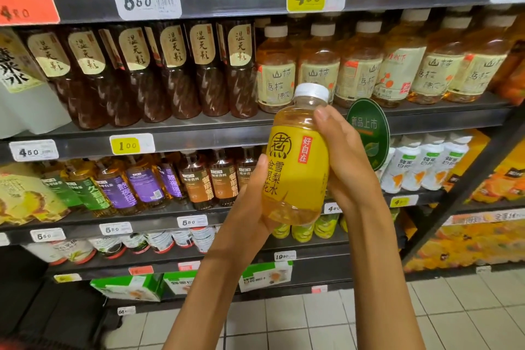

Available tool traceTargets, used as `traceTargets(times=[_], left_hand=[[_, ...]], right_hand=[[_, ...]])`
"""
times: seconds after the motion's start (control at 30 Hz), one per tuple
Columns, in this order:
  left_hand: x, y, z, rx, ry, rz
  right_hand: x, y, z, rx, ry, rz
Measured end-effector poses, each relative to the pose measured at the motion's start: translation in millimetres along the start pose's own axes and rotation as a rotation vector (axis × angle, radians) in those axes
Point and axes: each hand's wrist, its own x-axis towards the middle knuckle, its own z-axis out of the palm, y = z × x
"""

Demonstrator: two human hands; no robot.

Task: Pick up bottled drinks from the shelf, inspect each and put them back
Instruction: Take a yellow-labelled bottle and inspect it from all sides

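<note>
I hold a bottled drink (pixel 295 162) with a yellow label, pale amber liquid and a white cap upright in front of the shelves, label facing me. My left hand (pixel 250 202) grips its lower left side and base. My right hand (pixel 345 156) wraps round its right side, with the thumb pressed against the clear shoulder below the cap. Behind it runs a dark metal shelf (pixel 199 136) with price tags.
Dark brown tea bottles (pixel 176 71) and amber bottles with cream labels (pixel 360 65) fill the shelf behind. A round green sign (pixel 372 128) sticks out right of the bottle. Lower shelves carry purple, brown and white bottles. A dark shelf post (pixel 466 187) slants at right over the tiled floor.
</note>
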Motion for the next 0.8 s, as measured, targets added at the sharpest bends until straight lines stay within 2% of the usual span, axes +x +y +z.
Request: traceTargets(times=[0.2,0.4,0.57,0.7,0.8], left_hand=[[-10,1,2,0.192,0.038,0.098],[-13,0,-1,0.071,0.069,0.033],[-16,0,1,-0.131,-0.082,-0.06],[-16,5,0,-0.071,-0.038,-0.053],[-15,5,-2,0.081,0.018,0.017]], right_hand=[[1,-1,5,-0.075,0.093,-0.002],[-2,3,3,0.067,0.064,0.042],[-4,7,8,0.132,0.019,0.049],[-3,5,8,0.005,0.005,0.047],[0,1,8,-0.17,0.038,0.03]])
